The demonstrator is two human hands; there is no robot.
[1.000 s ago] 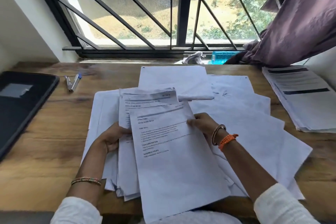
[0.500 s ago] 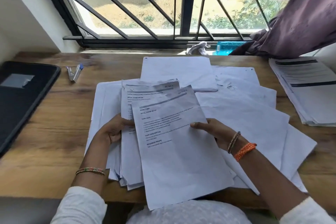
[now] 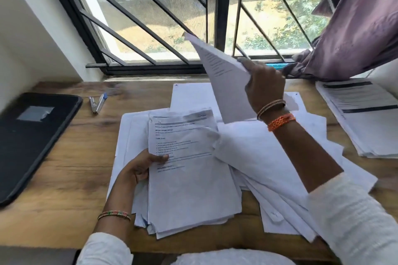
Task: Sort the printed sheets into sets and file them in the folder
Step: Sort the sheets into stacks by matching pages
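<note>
A single printed sheet (image 3: 224, 84) is held raised and tilted above the desk's far edge, while a fanned stack of printed sheets (image 3: 191, 178) lies at the near edge. A closed black folder (image 3: 32, 142) rests at the desk's left edge.
</note>
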